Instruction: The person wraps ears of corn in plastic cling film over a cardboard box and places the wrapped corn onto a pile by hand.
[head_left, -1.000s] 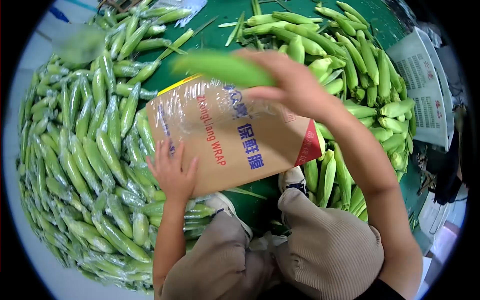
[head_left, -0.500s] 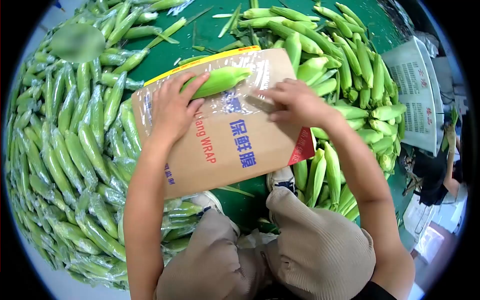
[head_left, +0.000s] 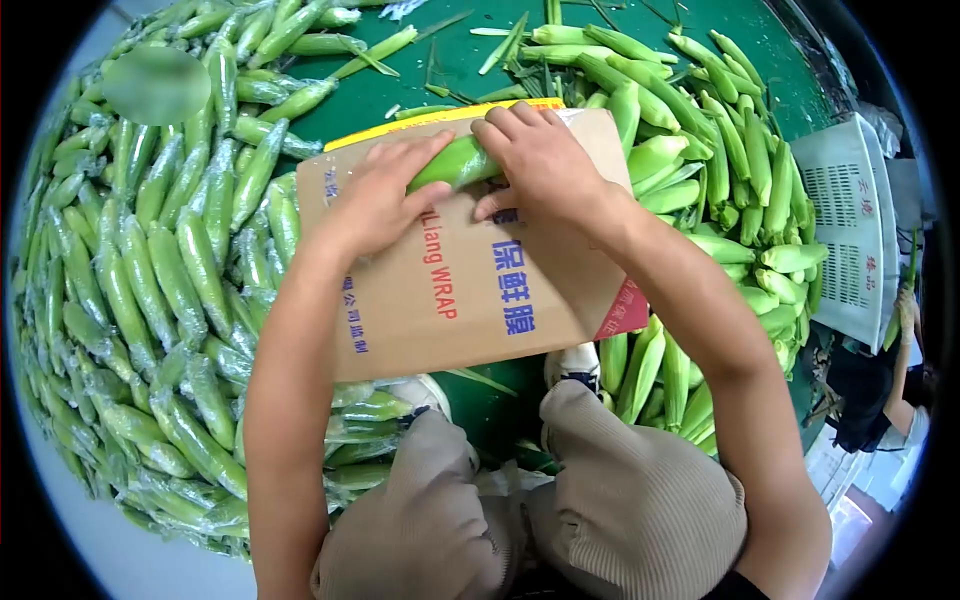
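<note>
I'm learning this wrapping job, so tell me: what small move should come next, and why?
Probably roll the corn ear on the cardboard box, to snug any wrapping around it: the left hand and right hand cover its two ends, and film-wrapped ears are heaped to the left. The hands hide whether this one is fully wrapped.

Green floor [head_left: 365, 95], pale surface [head_left: 175, 560] at left

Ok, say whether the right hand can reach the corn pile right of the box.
Probably yes: the corn pile lies just past the edge of the box, with nothing seen blocking the right hand. That hand is at one end of a cob, though, and would need to leave it.
</note>
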